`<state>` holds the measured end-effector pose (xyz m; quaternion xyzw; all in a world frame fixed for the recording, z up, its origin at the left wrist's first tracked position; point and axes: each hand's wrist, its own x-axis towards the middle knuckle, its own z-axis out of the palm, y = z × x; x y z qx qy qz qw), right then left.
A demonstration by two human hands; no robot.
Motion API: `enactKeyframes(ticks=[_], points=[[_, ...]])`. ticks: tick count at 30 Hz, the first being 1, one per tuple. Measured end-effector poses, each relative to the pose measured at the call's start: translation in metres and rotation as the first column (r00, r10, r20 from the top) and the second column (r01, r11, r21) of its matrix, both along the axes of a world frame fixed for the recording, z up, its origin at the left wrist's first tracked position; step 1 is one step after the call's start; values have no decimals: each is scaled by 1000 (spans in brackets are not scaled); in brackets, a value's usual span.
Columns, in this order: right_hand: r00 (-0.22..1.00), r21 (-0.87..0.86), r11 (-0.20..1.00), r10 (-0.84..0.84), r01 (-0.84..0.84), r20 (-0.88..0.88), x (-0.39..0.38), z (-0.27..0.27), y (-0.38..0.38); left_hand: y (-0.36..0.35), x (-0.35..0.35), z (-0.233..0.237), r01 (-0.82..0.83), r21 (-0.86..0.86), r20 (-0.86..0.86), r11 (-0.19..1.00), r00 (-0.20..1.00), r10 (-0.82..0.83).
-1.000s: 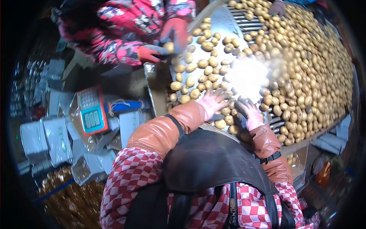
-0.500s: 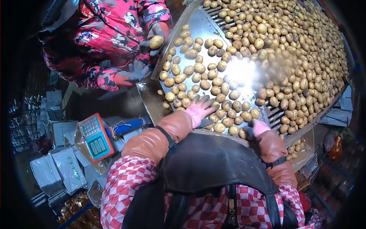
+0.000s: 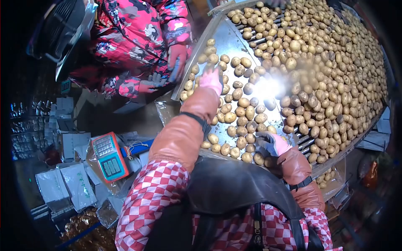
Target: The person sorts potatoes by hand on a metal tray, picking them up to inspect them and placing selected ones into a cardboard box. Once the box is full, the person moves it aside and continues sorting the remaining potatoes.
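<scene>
My left hand (image 3: 210,79), in a pink glove, is stretched far across the metal chute (image 3: 228,35). Its fingers lie forward over the potatoes (image 3: 240,111) near the chute's left rim, and I see nothing gripped in it. My right hand (image 3: 268,143), in a grey-and-pink glove, rests curled on the potatoes at the chute's near edge. Whether it holds one is hidden. Both my sleeves are brown.
A mass of potatoes covers the roller bed (image 3: 335,75) on the right. Another person in a red camouflage jacket (image 3: 138,29) stands at the chute's left, with gloved hands (image 3: 176,62) by the rim. An orange scale (image 3: 109,157) and white boxes (image 3: 65,184) lie below left. A bright glare (image 3: 266,88) hides part of the chute.
My left hand has moved from the chute's near edge up toward its far left rim. My right hand has slid a little onto the potatoes. The other person's hand has dropped below the rim.
</scene>
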<state>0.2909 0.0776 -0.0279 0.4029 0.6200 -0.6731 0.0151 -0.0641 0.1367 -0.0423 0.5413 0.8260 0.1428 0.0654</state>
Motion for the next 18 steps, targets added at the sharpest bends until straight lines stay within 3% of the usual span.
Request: enactKeyframes(ticks=[2, 4, 5, 6, 8, 9, 10, 11, 12, 13, 14, 15, 16, 17, 18], points=[[997, 60, 996, -60, 62, -40, 1, -1, 4, 3, -2, -9, -83, 6, 16, 997, 996, 83], [993, 63, 993, -95, 99, -66, 7, 8, 10, -4, -7, 5, 110, -83, 320, 990, 944, -78], [988, 14, 990, -138, 140, -71, 10, 7, 9, -11, 2, 36, -117, -262, 490, 958, 839, 236], [949, -137, 957, -276, 256, -155, 13, 1, 6, -22, -27, -10, -199, -156, 657, 968, 710, 252], [959, -25, 970, -243, 242, -145, 20, -6, 10, -46, -28, -10, -316, -45, 681, 948, 685, 261], [961, -10, 969, -246, 247, -130, 22, -6, 11, -72, 0, 38, -325, -22, 542, 945, 791, 285], [936, -55, 950, -311, 306, -164, 20, -6, 11, -96, 5, 14, -85, 193, 273, 978, 962, 29], [937, -63, 950, -311, 305, -156, 19, -6, 13, -121, 1, -27, 30, 3, 229, 1000, 973, -29], [957, 11, 964, -262, 265, -125, 18, -4, 15, -135, 32, 19, 156, -102, 57, 982, 987, -151], [973, 84, 972, -212, 220, -93, 16, -3, 18, -145, 31, 18, 165, -291, 118, 942, 984, -136], [978, 165, 967, -178, 193, -105, 19, -10, 20, -144, 31, 29, 117, -354, 193, 928, 980, -50], [979, 160, 968, -176, 191, -101, 17, -12, 24, -144, 31, 39, 74, -421, 261, 904, 964, 43], [982, 75, 980, -187, 186, 13, 14, -13, 29, -145, 31, 38, 73, -426, 266, 902, 963, 48], [974, -6, 982, -187, 189, 125, 12, -13, 32, -142, 29, 36, 74, -278, 270, 958, 963, 4], [971, 52, 980, -196, 190, 139, 8, -20, 29, -137, 26, 34, 76, -123, 265, 989, 963, -41]])
